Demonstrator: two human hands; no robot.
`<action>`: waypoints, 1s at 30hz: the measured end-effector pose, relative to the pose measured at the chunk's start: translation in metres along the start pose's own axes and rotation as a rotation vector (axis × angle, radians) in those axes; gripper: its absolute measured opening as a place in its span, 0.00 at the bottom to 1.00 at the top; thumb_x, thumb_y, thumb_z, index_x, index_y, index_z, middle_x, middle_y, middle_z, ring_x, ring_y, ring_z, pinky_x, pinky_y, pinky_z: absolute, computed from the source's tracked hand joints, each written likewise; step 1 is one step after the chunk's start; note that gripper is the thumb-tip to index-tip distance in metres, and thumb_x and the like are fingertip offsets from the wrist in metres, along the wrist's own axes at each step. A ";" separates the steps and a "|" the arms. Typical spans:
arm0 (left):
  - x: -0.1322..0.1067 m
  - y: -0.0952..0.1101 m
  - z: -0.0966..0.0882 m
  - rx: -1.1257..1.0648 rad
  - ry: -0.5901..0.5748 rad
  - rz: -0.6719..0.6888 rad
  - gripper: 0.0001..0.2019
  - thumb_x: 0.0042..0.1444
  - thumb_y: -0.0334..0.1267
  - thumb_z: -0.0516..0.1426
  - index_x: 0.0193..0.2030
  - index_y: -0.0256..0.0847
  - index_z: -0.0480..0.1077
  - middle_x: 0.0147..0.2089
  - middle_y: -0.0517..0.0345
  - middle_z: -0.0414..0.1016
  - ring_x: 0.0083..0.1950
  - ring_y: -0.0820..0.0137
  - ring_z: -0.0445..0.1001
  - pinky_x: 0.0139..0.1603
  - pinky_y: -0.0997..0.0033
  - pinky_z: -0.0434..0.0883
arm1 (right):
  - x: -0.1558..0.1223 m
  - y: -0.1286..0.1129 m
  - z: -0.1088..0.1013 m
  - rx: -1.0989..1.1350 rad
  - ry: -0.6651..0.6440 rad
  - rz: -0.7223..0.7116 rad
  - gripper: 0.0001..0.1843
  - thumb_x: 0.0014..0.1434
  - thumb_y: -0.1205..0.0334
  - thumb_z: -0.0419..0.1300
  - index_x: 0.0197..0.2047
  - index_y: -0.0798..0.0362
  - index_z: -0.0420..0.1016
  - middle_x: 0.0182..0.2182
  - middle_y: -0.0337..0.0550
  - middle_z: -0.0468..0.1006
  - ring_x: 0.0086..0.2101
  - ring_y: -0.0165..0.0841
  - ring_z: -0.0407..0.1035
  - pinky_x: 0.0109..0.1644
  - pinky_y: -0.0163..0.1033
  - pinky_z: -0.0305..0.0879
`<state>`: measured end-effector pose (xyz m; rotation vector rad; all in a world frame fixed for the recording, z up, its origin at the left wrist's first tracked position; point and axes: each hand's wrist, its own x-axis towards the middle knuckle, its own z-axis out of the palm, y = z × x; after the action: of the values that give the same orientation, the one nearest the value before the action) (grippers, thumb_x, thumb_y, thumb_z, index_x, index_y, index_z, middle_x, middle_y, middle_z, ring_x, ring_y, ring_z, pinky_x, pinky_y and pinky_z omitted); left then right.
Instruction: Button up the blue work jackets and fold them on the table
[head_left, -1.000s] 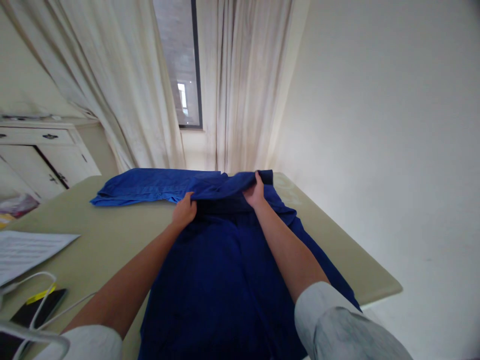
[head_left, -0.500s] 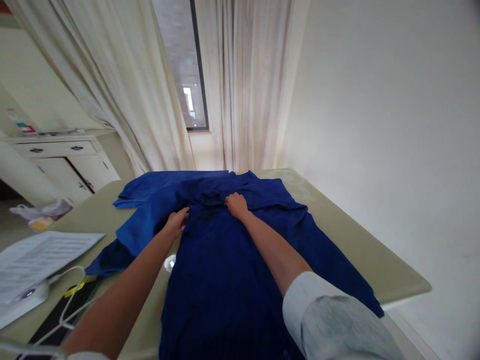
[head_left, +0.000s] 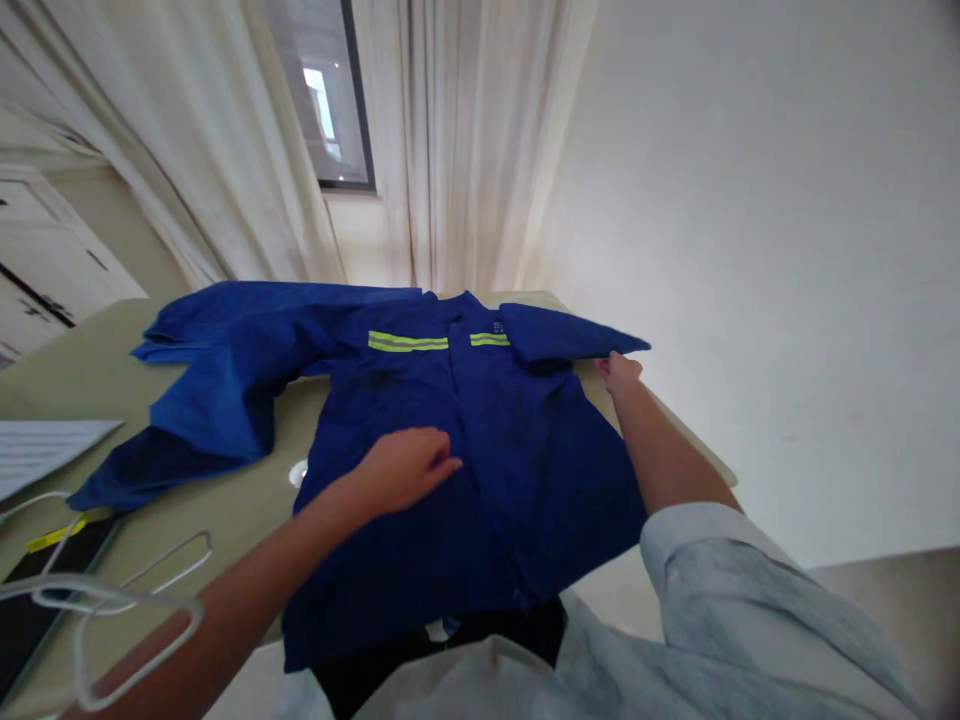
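A dark blue work jacket [head_left: 480, 450] with yellow-green reflective stripes lies spread front-up on the beige table [head_left: 225, 500]. My left hand [head_left: 405, 468] rests flat on the jacket's front, fingers stretched toward the middle seam. My right hand [head_left: 619, 373] is at the table's right edge, fingers curled around the jacket's right sleeve [head_left: 570, 335], which is folded across the shoulder. The left sleeve [head_left: 187, 420] trails out over the table to the left.
A white wire hanger [head_left: 112, 600] and a black phone with a yellow label [head_left: 37, 570] lie at the near left, with a paper sheet [head_left: 37, 450] beyond. Curtains [head_left: 450, 150], a window and a white cabinet [head_left: 37, 290] stand behind the table. A plain wall is on the right.
The jacket now lies front-up with its stripes showing. My right hand moved out to the right sleeve; my left hand came down to the jacket's front. The view swung right.
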<state>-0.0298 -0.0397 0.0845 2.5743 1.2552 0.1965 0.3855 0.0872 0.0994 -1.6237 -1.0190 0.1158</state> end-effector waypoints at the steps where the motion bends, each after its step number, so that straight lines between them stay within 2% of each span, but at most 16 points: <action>1: -0.010 0.026 0.016 0.008 -0.016 0.128 0.13 0.67 0.52 0.59 0.42 0.45 0.76 0.43 0.51 0.81 0.45 0.58 0.80 0.46 0.60 0.72 | -0.014 -0.001 -0.009 0.034 -0.037 0.014 0.19 0.70 0.51 0.50 0.35 0.49 0.76 0.31 0.49 0.80 0.23 0.32 0.70 0.32 0.45 0.70; 2: -0.021 0.047 0.032 0.027 0.008 0.205 0.15 0.64 0.54 0.62 0.46 0.45 0.76 0.46 0.51 0.81 0.48 0.56 0.79 0.48 0.58 0.73 | -0.032 -0.005 -0.017 0.066 -0.046 0.017 0.18 0.69 0.50 0.51 0.35 0.49 0.76 0.31 0.48 0.80 0.23 0.31 0.69 0.30 0.44 0.69; 4: -0.043 0.078 0.064 0.050 0.102 0.299 0.29 0.56 0.62 0.67 0.54 0.43 0.75 0.55 0.46 0.80 0.54 0.54 0.78 0.54 0.53 0.72 | -0.086 -0.016 -0.038 0.104 -0.154 -0.004 0.17 0.68 0.47 0.55 0.39 0.49 0.77 0.32 0.47 0.80 0.24 0.32 0.71 0.29 0.42 0.70; 6: -0.062 0.093 0.092 0.109 0.206 0.346 0.37 0.55 0.63 0.67 0.64 0.41 0.71 0.65 0.43 0.74 0.62 0.53 0.74 0.63 0.50 0.68 | -0.158 -0.029 -0.062 0.147 -0.408 -0.099 0.15 0.61 0.45 0.66 0.39 0.48 0.80 0.31 0.45 0.80 0.26 0.35 0.73 0.30 0.42 0.73; 7: -0.069 0.096 0.103 0.146 0.264 0.359 0.35 0.58 0.59 0.67 0.66 0.42 0.69 0.68 0.44 0.72 0.65 0.54 0.72 0.66 0.49 0.66 | -0.196 -0.034 -0.075 0.126 -0.657 -0.256 0.15 0.60 0.47 0.69 0.45 0.47 0.80 0.36 0.47 0.82 0.33 0.38 0.76 0.36 0.44 0.76; 8: -0.074 0.097 0.111 0.176 0.317 0.365 0.31 0.62 0.54 0.65 0.67 0.42 0.69 0.70 0.46 0.72 0.67 0.55 0.70 0.69 0.49 0.63 | -0.232 -0.037 -0.088 0.064 -0.805 -0.401 0.22 0.56 0.47 0.74 0.50 0.46 0.80 0.41 0.48 0.82 0.40 0.42 0.77 0.43 0.47 0.78; 9: -0.077 0.096 0.117 0.187 0.364 0.367 0.24 0.66 0.48 0.63 0.65 0.43 0.70 0.69 0.48 0.73 0.67 0.57 0.70 0.70 0.50 0.62 | -0.263 -0.039 -0.099 -0.004 -0.876 -0.513 0.29 0.52 0.48 0.77 0.54 0.46 0.78 0.45 0.50 0.82 0.45 0.47 0.77 0.48 0.51 0.78; 11: -0.080 0.091 0.120 0.147 0.407 0.361 0.14 0.69 0.37 0.59 0.60 0.43 0.73 0.65 0.52 0.76 0.64 0.61 0.72 0.69 0.54 0.63 | -0.304 -0.038 -0.116 -0.083 -0.872 -0.558 0.22 0.59 0.57 0.72 0.56 0.46 0.76 0.48 0.50 0.81 0.47 0.46 0.76 0.51 0.52 0.77; 14: -0.079 0.089 0.114 0.050 0.419 0.353 0.17 0.68 0.28 0.55 0.60 0.41 0.74 0.59 0.51 0.79 0.59 0.63 0.75 0.65 0.58 0.67 | -0.320 -0.026 -0.128 -0.015 -0.730 -0.474 0.09 0.68 0.67 0.61 0.51 0.47 0.75 0.42 0.46 0.81 0.43 0.38 0.78 0.47 0.43 0.78; 17: -0.076 0.094 0.110 0.000 0.461 0.383 0.19 0.67 0.24 0.53 0.61 0.39 0.73 0.58 0.49 0.79 0.59 0.62 0.75 0.64 0.57 0.67 | -0.317 -0.014 -0.134 0.014 -0.645 -0.439 0.05 0.70 0.64 0.61 0.47 0.46 0.78 0.40 0.44 0.81 0.40 0.36 0.78 0.44 0.41 0.78; 18: -0.075 0.096 0.110 -0.011 0.460 0.396 0.18 0.68 0.24 0.53 0.60 0.39 0.73 0.57 0.49 0.80 0.58 0.61 0.75 0.63 0.57 0.68 | -0.317 -0.011 -0.135 -0.013 -0.645 -0.454 0.06 0.68 0.61 0.65 0.48 0.46 0.79 0.42 0.46 0.81 0.42 0.38 0.79 0.46 0.42 0.79; 20: -0.074 0.101 0.113 -0.021 0.426 0.424 0.16 0.68 0.26 0.53 0.58 0.40 0.74 0.54 0.50 0.81 0.53 0.62 0.77 0.57 0.58 0.70 | -0.322 -0.006 -0.137 -0.089 -0.670 -0.510 0.18 0.62 0.54 0.72 0.53 0.46 0.80 0.47 0.50 0.82 0.46 0.43 0.78 0.50 0.49 0.79; 22: -0.075 0.102 0.115 -0.032 0.393 0.443 0.13 0.69 0.27 0.55 0.55 0.40 0.75 0.51 0.51 0.81 0.49 0.63 0.77 0.52 0.59 0.71 | -0.329 -0.001 -0.139 -0.167 -0.673 -0.560 0.25 0.58 0.55 0.75 0.57 0.47 0.79 0.49 0.52 0.81 0.48 0.46 0.78 0.52 0.53 0.79; 24: -0.076 0.101 0.115 -0.050 0.381 0.449 0.11 0.68 0.28 0.56 0.53 0.40 0.76 0.49 0.52 0.81 0.49 0.64 0.78 0.51 0.61 0.71 | -0.335 0.004 -0.140 -0.209 -0.667 -0.590 0.23 0.61 0.60 0.72 0.59 0.47 0.78 0.49 0.52 0.81 0.48 0.45 0.77 0.52 0.53 0.79; 27: -0.078 0.099 0.113 -0.038 0.377 0.448 0.10 0.68 0.28 0.58 0.52 0.41 0.76 0.49 0.53 0.81 0.49 0.64 0.77 0.50 0.61 0.71 | -0.340 0.012 -0.143 -0.241 -0.680 -0.659 0.25 0.63 0.59 0.70 0.62 0.48 0.76 0.50 0.54 0.80 0.49 0.46 0.77 0.52 0.53 0.78; 30: -0.078 0.098 0.114 0.009 0.392 0.486 0.11 0.68 0.29 0.58 0.54 0.41 0.76 0.51 0.52 0.81 0.49 0.63 0.77 0.49 0.60 0.71 | -0.340 0.017 -0.144 -0.229 -0.638 -0.719 0.18 0.67 0.64 0.65 0.59 0.47 0.79 0.46 0.51 0.81 0.45 0.43 0.77 0.49 0.50 0.77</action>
<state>0.0227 -0.1798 0.0052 2.8971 0.6992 0.8233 0.2671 -0.2442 -0.0126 -1.3397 -2.1178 0.0263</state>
